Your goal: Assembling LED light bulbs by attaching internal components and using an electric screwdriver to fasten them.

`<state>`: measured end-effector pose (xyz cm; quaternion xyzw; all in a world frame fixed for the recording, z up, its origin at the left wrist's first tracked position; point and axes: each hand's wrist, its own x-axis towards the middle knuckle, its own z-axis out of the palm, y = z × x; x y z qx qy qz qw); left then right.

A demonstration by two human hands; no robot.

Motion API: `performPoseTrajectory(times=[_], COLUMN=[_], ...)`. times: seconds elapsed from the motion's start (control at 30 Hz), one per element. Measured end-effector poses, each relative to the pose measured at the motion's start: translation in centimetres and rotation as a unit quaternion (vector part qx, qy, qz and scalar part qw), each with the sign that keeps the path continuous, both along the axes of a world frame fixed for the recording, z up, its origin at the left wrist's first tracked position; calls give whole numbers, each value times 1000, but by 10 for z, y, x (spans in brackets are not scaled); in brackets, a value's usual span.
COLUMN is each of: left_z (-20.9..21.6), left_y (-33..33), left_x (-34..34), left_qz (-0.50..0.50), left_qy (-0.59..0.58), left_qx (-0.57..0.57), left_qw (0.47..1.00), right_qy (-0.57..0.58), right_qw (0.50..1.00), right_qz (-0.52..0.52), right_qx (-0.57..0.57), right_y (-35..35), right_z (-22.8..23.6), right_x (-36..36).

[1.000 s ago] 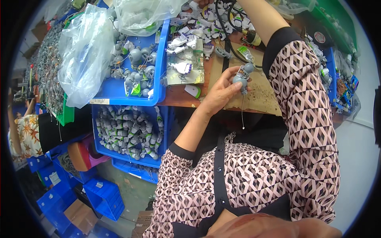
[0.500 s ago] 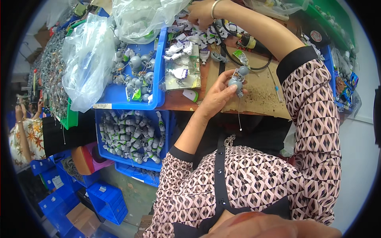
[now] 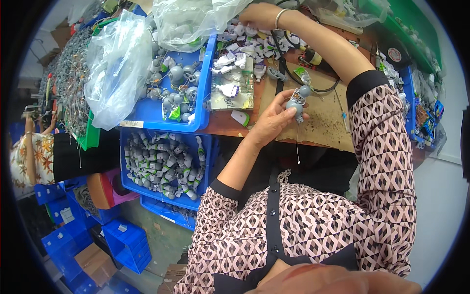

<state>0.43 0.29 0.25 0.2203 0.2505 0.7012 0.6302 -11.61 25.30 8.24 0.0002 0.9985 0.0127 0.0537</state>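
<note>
My left hand (image 3: 273, 121) is closed around a grey plastic piece with rounded, ball-like parts (image 3: 295, 106), held over the near edge of the cardboard. From it a thin wire (image 3: 297, 144) hangs down, ending in a small white connector. Just beyond it lies a green-and-white part (image 3: 302, 75). My right hand (image 3: 258, 17) reaches across to the far side, over a heap of white-and-purple plastic parts (image 3: 250, 46). Its fingers are blurred, so I cannot make out whether they hold anything.
A blue tray (image 3: 169, 126) of grey ball-shaped parts with clear bags (image 3: 120, 68) stands at left. Below is a blue bin (image 3: 209, 159) of grey-and-green pieces. A black cable (image 3: 323, 90) loops over the cardboard (image 3: 325, 125). Another person's arm (image 3: 30, 152) shows at far left.
My right hand has shifted slightly right over the heap and is more blurred. My left hand still holds the grey piece, with little movement; the whole view has shifted a little.
</note>
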Motion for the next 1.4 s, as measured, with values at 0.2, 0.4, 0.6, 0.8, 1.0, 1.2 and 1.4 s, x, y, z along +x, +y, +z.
performPoseTrajectory(times=[0.2, 0.4, 0.6, 0.8, 1.0, 1.2, 1.4], left_z=[2, 3, 4, 29, 26, 52, 116], left_y=[-1, -1, 4, 11, 20, 34, 61], left_x=[-1, 2, 9, 14, 17, 14, -47], left_qz=[-11, 4, 6, 20, 81, 172, 181], left_qy=[-6, 77, 323, 505, 637, 759, 641], left_qx=[7, 19, 18, -65, -45, 12, -10], left_qw=[1000, 997, 946, 861, 766, 628, 746], right_qy=[134, 59, -165, 49, 301, 422, 405], right_qw=[983, 985, 983, 993, 935, 815, 313], right_qz=[92, 102, 65, 71, 106, -39, 188], right_qx=[-86, 125, -45, 83, -154, -396, -838], right_y=[23, -13, -39, -17, -50, -74, -93], right_z=[-14, 0, 8, 30, 70, 76, 124], right_x=[-17, 23, 37, 48, 140, 239, 349])
